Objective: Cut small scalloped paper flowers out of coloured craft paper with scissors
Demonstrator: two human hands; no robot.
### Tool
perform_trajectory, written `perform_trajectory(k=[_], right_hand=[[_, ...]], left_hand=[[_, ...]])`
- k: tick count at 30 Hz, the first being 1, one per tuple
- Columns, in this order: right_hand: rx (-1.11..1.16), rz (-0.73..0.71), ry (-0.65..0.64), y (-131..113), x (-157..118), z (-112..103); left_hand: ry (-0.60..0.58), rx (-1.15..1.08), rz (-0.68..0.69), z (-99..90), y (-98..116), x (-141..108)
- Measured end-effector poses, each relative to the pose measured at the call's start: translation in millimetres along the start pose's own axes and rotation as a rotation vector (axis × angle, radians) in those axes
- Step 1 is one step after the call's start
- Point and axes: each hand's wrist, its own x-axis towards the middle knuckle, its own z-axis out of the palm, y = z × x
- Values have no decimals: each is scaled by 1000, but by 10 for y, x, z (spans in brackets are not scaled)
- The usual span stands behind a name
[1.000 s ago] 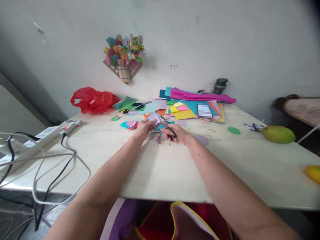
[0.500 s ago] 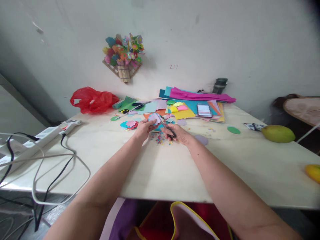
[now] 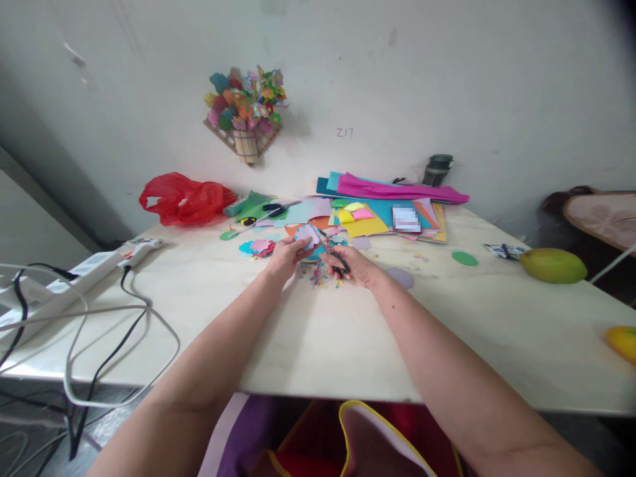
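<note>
My left hand (image 3: pixel 289 257) pinches a lavender paper piece (image 3: pixel 307 236) with a scalloped edge, held above the table. Black-handled scissors (image 3: pixel 340 264) are in my right hand (image 3: pixel 358 266), their blades reaching toward the right edge of that paper. Whether the blades are touching it I cannot tell. Below both hands lies a scatter of small coloured paper scraps (image 3: pixel 318 275). Left of my left hand is a small pile of scalloped paper pieces (image 3: pixel 257 248) in blue, pink and red. A lavender paper circle (image 3: pixel 400 278) rests to the right of my right hand.
Behind my hands are coloured paper sheets (image 3: pixel 370 225), a second pair of scissors (image 3: pixel 278 209) and a red plastic bag (image 3: pixel 183 200). A power strip (image 3: pixel 84 273) with loose cables stands at left. A green mango (image 3: pixel 553 265) and a green paper oval (image 3: pixel 464 258) lie at right.
</note>
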Motion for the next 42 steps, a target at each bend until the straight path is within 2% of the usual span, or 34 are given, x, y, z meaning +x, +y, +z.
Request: perform_trajectory(k=[21,42], right_hand=[[29,26,30,-46,-18,43],[-52,14,29,-97,-55,66]], left_hand=[[-18,-21,8,-5,-18,3],[4,-37,-5,36,7,-22]])
